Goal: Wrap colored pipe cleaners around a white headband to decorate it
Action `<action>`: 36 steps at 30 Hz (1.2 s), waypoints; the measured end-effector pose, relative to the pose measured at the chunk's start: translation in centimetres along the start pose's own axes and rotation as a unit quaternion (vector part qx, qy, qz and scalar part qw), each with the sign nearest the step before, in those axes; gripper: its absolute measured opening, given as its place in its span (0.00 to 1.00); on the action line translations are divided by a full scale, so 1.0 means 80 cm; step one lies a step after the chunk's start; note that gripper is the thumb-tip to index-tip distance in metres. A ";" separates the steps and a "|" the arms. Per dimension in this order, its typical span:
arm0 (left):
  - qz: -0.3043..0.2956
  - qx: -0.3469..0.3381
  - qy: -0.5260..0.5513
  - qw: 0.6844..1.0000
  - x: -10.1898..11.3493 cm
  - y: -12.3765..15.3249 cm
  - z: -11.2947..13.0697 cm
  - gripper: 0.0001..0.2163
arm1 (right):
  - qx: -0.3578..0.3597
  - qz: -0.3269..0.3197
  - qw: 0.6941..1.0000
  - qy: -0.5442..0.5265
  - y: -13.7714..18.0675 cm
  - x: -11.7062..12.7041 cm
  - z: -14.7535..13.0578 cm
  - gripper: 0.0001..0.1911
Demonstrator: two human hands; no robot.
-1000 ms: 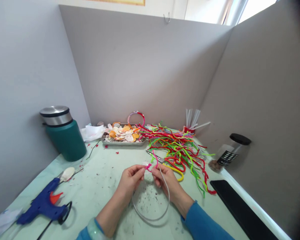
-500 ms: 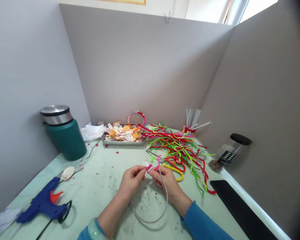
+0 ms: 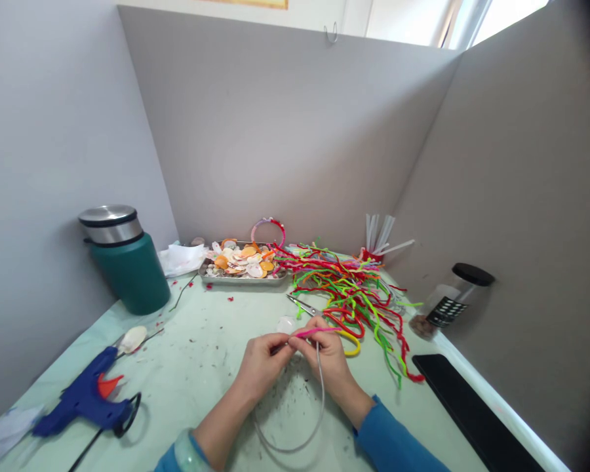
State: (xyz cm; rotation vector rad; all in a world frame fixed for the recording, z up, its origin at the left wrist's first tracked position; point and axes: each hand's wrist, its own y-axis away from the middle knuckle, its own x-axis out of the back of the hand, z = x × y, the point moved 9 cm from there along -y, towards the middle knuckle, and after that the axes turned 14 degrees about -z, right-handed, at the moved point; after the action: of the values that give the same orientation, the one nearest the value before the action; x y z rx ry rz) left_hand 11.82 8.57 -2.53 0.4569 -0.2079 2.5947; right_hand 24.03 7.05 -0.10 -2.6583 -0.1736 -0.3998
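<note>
Pink pipe cleaner (image 3: pixel 317 332), pinched where it meets the upper end of a grey wire hoop (image 3: pixel 319 400), low over the green table (image 3: pixel 201 354). From left: blue glue gun (image 3: pixel 83 400) and green flask (image 3: pixel 128 262), both unmoved; tray of shells (image 3: pixel 240 279) at the back; left hand (image 3: pixel 263 364), fingertips closed on the hoop's end; right hand (image 3: pixel 324 357), clenched on pipe cleaner and hoop; scissors (image 3: pixel 302 305) just behind. Half a second earlier the pipe cleaner was bent upward; it is now laid nearly level, pointing right. Coloured pile (image 3: pixel 354 288) and jar (image 3: pixel 452 298) are seen at right.
</note>
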 end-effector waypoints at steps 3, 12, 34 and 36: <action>-0.006 -0.001 -0.011 1.000 -0.001 0.001 0.003 0.12 | 0.004 -0.007 1.000 -0.006 -0.001 0.000 -0.004 0.04; -0.057 0.008 -0.023 0.998 -0.013 -0.001 -0.002 0.13 | -0.066 0.003 0.986 -0.154 -0.005 0.001 0.025 0.09; 0.026 0.003 0.164 0.986 0.012 0.001 -0.004 0.12 | -0.127 -0.016 0.978 -0.167 -0.002 -0.006 0.036 0.14; 0.041 0.023 0.167 0.985 0.013 0.001 -0.012 0.12 | -0.114 -0.023 0.980 -0.163 -0.003 -0.006 0.032 0.15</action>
State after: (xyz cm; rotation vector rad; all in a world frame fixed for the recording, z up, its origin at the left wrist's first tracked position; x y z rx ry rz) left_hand 10.65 9.21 -3.03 0.0235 -0.0512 2.7116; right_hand 24.17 8.34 -2.33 -2.9361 -0.3057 0.0081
